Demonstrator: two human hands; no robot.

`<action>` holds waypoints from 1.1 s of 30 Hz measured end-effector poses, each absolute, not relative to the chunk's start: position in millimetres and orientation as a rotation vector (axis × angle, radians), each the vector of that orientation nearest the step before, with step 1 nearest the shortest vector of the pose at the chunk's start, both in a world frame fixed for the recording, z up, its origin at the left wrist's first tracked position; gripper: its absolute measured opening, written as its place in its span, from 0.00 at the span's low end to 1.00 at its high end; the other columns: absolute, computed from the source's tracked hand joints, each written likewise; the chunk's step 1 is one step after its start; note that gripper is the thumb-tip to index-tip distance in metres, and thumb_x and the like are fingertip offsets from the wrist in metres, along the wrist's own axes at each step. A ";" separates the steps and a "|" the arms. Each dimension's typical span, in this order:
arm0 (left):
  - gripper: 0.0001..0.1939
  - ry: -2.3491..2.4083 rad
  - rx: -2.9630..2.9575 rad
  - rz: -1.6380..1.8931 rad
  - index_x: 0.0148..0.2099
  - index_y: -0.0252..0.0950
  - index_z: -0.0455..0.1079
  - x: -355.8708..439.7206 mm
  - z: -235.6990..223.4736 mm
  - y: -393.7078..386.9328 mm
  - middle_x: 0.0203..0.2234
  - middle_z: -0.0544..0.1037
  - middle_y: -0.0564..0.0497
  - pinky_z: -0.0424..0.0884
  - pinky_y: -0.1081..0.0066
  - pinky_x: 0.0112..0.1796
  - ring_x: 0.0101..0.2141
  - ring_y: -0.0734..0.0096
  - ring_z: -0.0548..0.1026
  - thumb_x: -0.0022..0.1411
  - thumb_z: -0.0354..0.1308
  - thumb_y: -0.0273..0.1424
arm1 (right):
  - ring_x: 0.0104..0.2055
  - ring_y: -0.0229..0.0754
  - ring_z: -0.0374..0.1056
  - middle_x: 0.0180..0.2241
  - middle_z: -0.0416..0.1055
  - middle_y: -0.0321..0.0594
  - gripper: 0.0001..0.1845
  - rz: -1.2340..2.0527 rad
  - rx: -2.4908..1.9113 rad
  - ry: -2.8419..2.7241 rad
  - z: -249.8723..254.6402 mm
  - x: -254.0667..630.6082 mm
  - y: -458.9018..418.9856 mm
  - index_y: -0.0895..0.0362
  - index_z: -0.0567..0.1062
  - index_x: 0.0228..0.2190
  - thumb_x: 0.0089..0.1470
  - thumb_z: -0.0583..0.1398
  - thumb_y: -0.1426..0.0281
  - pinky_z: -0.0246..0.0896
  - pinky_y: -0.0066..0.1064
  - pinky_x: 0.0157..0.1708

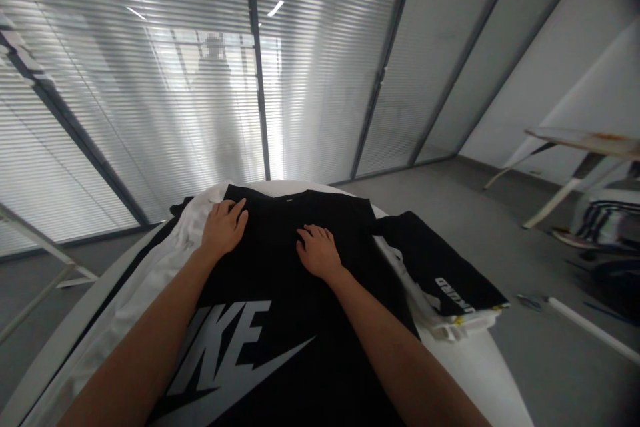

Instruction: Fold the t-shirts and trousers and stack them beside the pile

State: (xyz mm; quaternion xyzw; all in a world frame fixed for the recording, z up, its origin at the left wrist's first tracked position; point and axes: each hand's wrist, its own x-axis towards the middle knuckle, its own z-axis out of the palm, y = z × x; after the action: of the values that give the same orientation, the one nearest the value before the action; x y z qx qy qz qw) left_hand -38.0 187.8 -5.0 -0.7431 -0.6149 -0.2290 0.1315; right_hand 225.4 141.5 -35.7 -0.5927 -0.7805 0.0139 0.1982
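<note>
A black T-shirt (270, 247) with a large white Nike logo (225, 360) lies spread on a round white table (480, 373). My left hand (223, 228) rests flat near the shirt's upper edge, fingers slightly spread. My right hand (317, 252) lies palm down on the chest area, a little nearer the middle. Neither hand grips anything. A white garment (150, 287) lies bunched under the shirt's left side. To the right, a folded black garment with white lettering (430, 267) sits on white cloth (450, 323).
Behind the table stands a glass partition with slatted blinds (325, 80), and a person's dim outline (215, 107) shows through it. A white-legged side table (585, 143) stands at right, above a striped item (607, 223). A white tube (595, 330) lies on the grey floor (550, 373).
</note>
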 end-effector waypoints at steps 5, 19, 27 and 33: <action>0.29 -1.777 -2.196 -0.550 0.68 0.39 0.55 -49.3 -31.4 195.7 0.65 0.59 0.39 0.56 0.53 0.59 0.64 0.51 0.56 0.69 0.41 0.42 | 0.61 0.48 0.56 0.58 0.65 0.44 0.22 0.042 -1.674 -2.191 -34.8 225.3 140.8 0.53 0.70 0.55 0.62 0.51 0.64 0.43 0.45 0.61; 0.27 -1.696 -2.119 -0.599 0.66 0.36 0.60 -42.4 -28.9 184.4 0.64 0.59 0.36 0.53 0.48 0.60 0.64 0.48 0.55 0.66 0.46 0.34 | 0.57 0.46 0.61 0.55 0.68 0.43 0.20 0.150 -1.658 -2.178 -25.4 231.4 147.1 0.53 0.71 0.53 0.61 0.52 0.66 0.51 0.40 0.58; 0.26 -1.606 -2.303 -0.666 0.60 0.36 0.66 -20.4 -29.0 173.0 0.54 0.69 0.40 0.65 0.55 0.53 0.55 0.53 0.65 0.60 0.51 0.29 | 0.47 0.48 0.69 0.45 0.74 0.46 0.18 -0.093 -1.942 -1.962 9.6 270.5 173.2 0.55 0.74 0.48 0.59 0.51 0.73 0.60 0.37 0.48; 0.25 -1.650 -2.313 -0.737 0.60 0.38 0.66 -23.2 -34.1 173.0 0.55 0.68 0.42 0.64 0.54 0.53 0.55 0.53 0.65 0.60 0.51 0.29 | 0.53 0.54 0.67 0.48 0.71 0.56 0.21 -0.152 -2.342 -1.899 26.2 312.4 212.4 0.62 0.71 0.50 0.62 0.45 0.76 0.60 0.42 0.49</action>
State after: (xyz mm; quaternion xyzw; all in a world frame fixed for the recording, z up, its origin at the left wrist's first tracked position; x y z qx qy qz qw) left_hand -23.2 173.0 -34.1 -0.7838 -0.5591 -0.2498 0.1031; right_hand 312.4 212.4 26.2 -0.7744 -0.6278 -0.0501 0.0611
